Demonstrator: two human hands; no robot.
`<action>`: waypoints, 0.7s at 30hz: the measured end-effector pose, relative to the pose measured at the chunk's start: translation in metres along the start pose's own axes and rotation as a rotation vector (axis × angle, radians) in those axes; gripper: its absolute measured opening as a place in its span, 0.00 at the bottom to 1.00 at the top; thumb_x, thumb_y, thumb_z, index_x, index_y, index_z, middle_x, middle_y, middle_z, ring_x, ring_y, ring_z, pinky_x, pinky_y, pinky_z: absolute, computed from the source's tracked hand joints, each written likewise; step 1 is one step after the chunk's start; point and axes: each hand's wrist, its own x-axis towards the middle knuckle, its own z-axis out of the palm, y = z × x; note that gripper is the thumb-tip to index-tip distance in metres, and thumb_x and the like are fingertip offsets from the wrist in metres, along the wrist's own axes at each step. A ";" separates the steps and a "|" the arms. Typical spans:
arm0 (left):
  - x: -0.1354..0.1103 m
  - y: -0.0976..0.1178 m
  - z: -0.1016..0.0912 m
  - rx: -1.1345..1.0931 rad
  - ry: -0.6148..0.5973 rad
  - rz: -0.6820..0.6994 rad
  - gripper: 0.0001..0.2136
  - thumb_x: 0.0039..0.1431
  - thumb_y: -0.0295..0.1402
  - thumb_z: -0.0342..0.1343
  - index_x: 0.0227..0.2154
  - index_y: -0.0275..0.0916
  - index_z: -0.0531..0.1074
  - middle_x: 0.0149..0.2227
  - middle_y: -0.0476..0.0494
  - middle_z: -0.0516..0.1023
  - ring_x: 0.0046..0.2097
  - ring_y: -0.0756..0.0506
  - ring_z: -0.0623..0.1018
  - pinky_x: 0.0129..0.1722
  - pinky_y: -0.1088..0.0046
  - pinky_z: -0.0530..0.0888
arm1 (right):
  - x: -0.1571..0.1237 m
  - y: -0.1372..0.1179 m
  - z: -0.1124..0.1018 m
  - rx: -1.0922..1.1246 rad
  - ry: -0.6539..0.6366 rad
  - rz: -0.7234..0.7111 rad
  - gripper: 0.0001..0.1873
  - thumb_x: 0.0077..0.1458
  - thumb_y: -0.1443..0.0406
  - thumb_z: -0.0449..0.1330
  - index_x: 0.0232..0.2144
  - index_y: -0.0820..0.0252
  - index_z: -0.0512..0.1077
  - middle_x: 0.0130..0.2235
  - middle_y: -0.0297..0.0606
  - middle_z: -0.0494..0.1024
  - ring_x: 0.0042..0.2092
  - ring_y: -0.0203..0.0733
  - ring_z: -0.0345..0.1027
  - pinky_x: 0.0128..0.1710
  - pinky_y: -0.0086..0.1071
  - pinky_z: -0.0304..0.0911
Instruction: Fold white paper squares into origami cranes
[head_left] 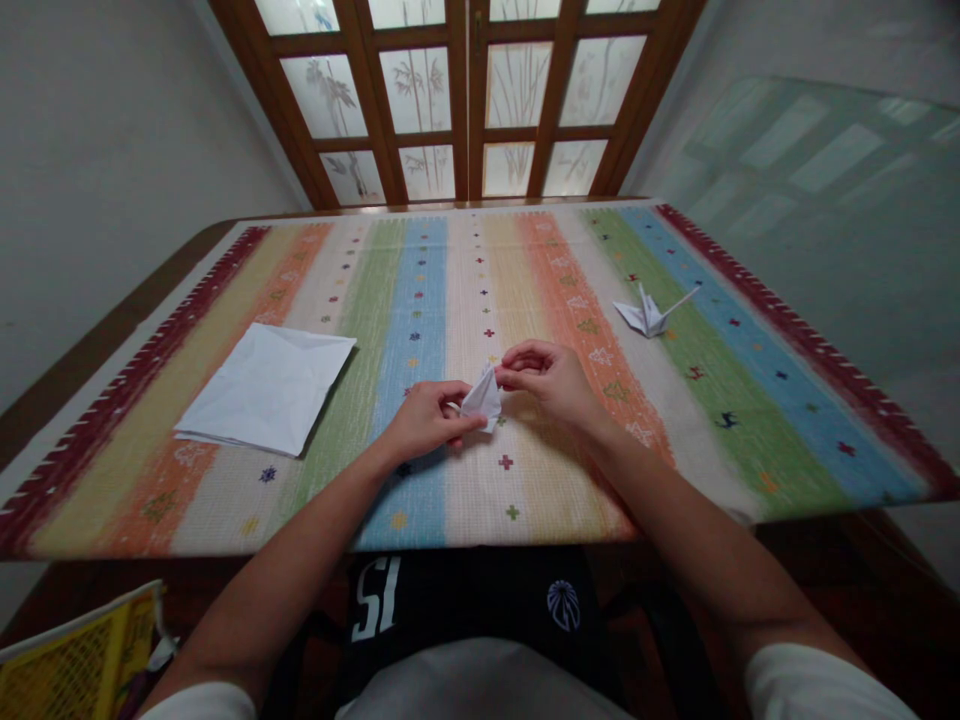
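Observation:
A piece of white paper folded into a pointed shape [481, 398] stands up between my two hands, above the middle of the striped cloth [420, 300]. My left hand [427, 420] pinches its lower left side, and my right hand [544, 385] holds its tip with the fingertips. A finished white origami crane [649, 315] rests on the cloth to the right, well beyond my right hand. To the left lies a flat folded white paper square [262, 388], apart from both hands.
The cloth covers a wooden table [112, 320], whose edges show on the left and near side. Frosted glass doors in a wooden frame [457, 100] stand beyond the far edge. A yellow mesh-patterned item [82, 655] sits low on the left, below the table.

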 end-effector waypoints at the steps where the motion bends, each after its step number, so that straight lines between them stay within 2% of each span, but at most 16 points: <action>1: 0.000 0.000 0.000 -0.010 -0.006 -0.001 0.16 0.59 0.41 0.68 0.44 0.35 0.82 0.21 0.50 0.78 0.21 0.50 0.76 0.24 0.77 0.67 | 0.000 0.000 0.000 -0.006 0.006 -0.010 0.21 0.38 0.54 0.83 0.31 0.54 0.80 0.30 0.35 0.83 0.34 0.43 0.80 0.38 0.38 0.78; 10: 0.000 0.001 0.001 -0.070 0.009 -0.003 0.13 0.58 0.39 0.69 0.41 0.37 0.82 0.21 0.51 0.78 0.21 0.51 0.76 0.22 0.78 0.67 | -0.001 0.002 0.005 0.039 0.004 -0.047 0.22 0.39 0.51 0.83 0.30 0.54 0.79 0.30 0.34 0.82 0.33 0.42 0.79 0.37 0.38 0.78; 15: -0.001 0.003 0.001 -0.098 0.000 0.003 0.13 0.59 0.38 0.68 0.43 0.36 0.81 0.21 0.51 0.78 0.20 0.51 0.76 0.22 0.78 0.66 | -0.002 0.003 0.009 0.059 0.025 -0.051 0.25 0.39 0.51 0.83 0.28 0.54 0.74 0.29 0.32 0.80 0.31 0.39 0.76 0.33 0.34 0.75; 21: -0.001 0.001 0.000 -0.127 0.006 0.012 0.16 0.58 0.40 0.69 0.44 0.36 0.81 0.23 0.51 0.79 0.21 0.52 0.75 0.23 0.78 0.67 | -0.003 0.008 0.013 0.129 0.057 -0.054 0.28 0.42 0.53 0.82 0.27 0.53 0.65 0.30 0.31 0.81 0.31 0.39 0.76 0.36 0.35 0.73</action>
